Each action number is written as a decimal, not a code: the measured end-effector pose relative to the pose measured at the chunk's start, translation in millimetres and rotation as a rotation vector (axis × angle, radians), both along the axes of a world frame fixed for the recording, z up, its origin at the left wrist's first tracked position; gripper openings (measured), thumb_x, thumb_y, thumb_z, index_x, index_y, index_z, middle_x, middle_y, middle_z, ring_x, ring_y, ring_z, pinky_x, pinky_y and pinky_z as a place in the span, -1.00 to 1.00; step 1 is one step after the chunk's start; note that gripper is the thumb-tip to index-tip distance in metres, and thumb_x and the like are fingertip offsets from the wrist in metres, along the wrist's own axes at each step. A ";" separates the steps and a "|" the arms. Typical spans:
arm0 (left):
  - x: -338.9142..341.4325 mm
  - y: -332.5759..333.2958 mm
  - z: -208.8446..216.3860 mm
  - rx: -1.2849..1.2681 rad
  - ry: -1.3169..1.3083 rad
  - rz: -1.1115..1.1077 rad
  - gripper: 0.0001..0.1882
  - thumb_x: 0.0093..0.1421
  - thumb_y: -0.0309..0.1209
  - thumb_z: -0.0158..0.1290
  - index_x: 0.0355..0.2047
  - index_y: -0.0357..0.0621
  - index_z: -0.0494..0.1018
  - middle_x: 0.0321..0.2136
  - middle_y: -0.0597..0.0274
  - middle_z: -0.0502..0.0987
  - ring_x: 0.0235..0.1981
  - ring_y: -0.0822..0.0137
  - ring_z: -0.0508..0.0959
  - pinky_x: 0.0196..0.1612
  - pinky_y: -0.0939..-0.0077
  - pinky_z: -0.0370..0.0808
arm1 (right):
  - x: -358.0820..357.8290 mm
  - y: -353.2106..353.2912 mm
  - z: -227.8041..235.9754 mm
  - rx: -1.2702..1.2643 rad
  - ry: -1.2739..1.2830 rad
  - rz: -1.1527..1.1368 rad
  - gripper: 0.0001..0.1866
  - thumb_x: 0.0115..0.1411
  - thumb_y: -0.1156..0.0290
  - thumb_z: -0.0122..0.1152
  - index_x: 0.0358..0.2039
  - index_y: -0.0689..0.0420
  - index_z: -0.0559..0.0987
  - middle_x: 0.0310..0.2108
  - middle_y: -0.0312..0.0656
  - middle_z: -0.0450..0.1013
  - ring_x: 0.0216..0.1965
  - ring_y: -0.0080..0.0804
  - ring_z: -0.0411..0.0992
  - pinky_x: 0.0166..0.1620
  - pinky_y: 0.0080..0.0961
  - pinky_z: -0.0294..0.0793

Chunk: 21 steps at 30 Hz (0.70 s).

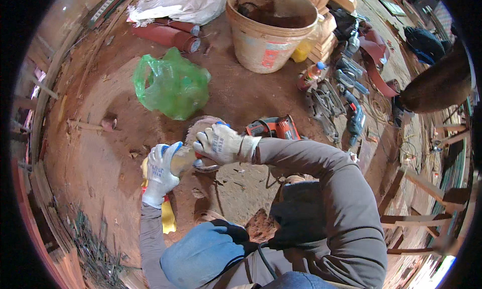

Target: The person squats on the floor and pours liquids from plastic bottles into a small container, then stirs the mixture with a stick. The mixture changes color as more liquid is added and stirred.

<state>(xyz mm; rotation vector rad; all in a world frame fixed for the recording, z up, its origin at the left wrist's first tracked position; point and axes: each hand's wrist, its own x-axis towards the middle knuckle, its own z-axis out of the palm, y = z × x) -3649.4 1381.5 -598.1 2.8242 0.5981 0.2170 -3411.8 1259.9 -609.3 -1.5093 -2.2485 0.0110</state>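
My left hand (160,173), in a white work glove with blue-edged fingers, grips the side of a tan, rounded piece (182,160). My gloved right hand (219,144) is closed just to the right of it, over something mostly hidden, with small red and blue bits showing at the fingers. A pale, rough-edged round disc (197,130) lies just beyond the right hand. Yellow-and-red material (168,216) hangs beneath my left hand. To the right of my right wrist rests an orange-and-black power tool (281,128).
A green plastic bag (173,85) lies ahead on the reddish dirt floor. Behind it are a dirty bucket (271,50), red rolls (165,37) and a white sack (183,5). Rightward sit a drink bottle (310,75), a blue power tool (355,119) and a coiled abrasive belt (377,75).
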 end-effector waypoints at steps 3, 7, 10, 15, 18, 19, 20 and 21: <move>7.0 4.4 4.8 -0.074 -0.038 0.032 -0.16 -0.08 -0.40 0.26 0.31 0.19 0.35 -0.05 0.12 0.39 0.02 -0.02 0.38 0.15 -0.01 0.31 | -4.3 13.4 -5.2 -0.148 0.274 -0.153 -0.55 0.33 -0.03 0.09 -0.38 0.15 0.56 -0.43 0.04 0.57 -0.28 -0.03 0.58 -0.21 -0.05 0.51; 13.8 3.8 -13.3 0.258 -0.022 0.214 -0.24 -0.01 -0.31 0.26 0.27 0.18 0.38 -0.01 0.16 0.41 0.09 0.03 0.40 0.20 0.05 0.30 | -7.6 34.5 -11.9 -0.589 0.695 -0.343 -0.42 0.46 -0.07 -0.14 -0.30 0.20 0.62 -0.37 0.12 0.59 -0.24 0.14 0.58 -0.09 0.00 0.50; 11.8 29.1 -38.6 0.460 -0.126 0.189 -0.22 -0.03 -0.22 0.32 0.27 0.15 0.38 0.04 0.19 0.42 0.15 0.08 0.38 0.27 0.06 0.25 | 5.1 38.6 3.3 -0.576 0.529 -0.331 -0.42 0.50 -0.05 -0.18 -0.27 0.20 0.60 -0.32 0.11 0.58 -0.23 0.10 0.57 -0.11 -0.07 0.51; -23.8 109.6 -72.3 -0.119 -0.721 0.586 -0.03 -0.09 -0.37 0.50 0.30 -0.19 0.22 0.21 0.03 0.32 0.26 0.07 0.34 0.37 0.13 0.25 | 112.0 8.8 24.6 -0.619 -0.019 -0.577 -0.46 0.39 -0.09 -0.04 -0.10 0.17 0.60 -0.16 0.11 0.59 -0.10 0.07 0.57 -0.03 -0.06 0.55; -27.5 159.1 -110.7 -0.087 -0.827 0.735 0.04 -0.10 -0.41 0.53 0.32 -0.27 0.16 0.28 0.00 0.27 0.31 0.10 0.31 0.40 0.17 0.24 | 234.8 -37.2 6.9 -0.413 -0.363 -1.055 -0.50 0.29 -0.11 0.10 -0.08 0.09 0.58 -0.13 0.05 0.56 -0.07 0.03 0.55 -0.03 -0.08 0.55; -25.5 165.7 -116.1 -0.194 -0.850 0.739 0.04 -0.10 -0.41 0.53 0.33 -0.27 0.16 0.29 0.00 0.27 0.31 0.10 0.31 0.40 0.17 0.25 | 266.7 -52.2 1.6 -0.323 -0.466 -1.193 -0.50 0.25 -0.11 0.14 -0.07 0.06 0.57 -0.12 0.03 0.55 -0.06 0.01 0.54 -0.03 -0.09 0.55; -24.2 170.2 -119.5 -0.301 -0.871 0.742 0.05 -0.10 -0.41 0.53 0.33 -0.27 0.15 0.29 -0.01 0.26 0.31 0.10 0.31 0.40 0.18 0.26 | 288.8 -65.5 -2.8 -0.252 -0.515 -1.286 -0.50 0.22 -0.12 0.19 -0.06 0.03 0.56 -0.11 0.02 0.55 -0.05 0.00 0.53 -0.03 -0.10 0.55; -27.8 172.9 -121.3 -0.401 -0.891 0.747 0.05 -0.10 -0.41 0.54 0.33 -0.27 0.15 0.30 -0.01 0.25 0.31 0.10 0.31 0.39 0.18 0.27 | 298.5 -76.3 -9.5 -0.215 -0.533 -1.335 -0.48 0.23 -0.11 0.18 -0.02 0.04 0.53 -0.08 0.05 0.54 -0.03 0.02 0.53 -0.01 -0.08 0.55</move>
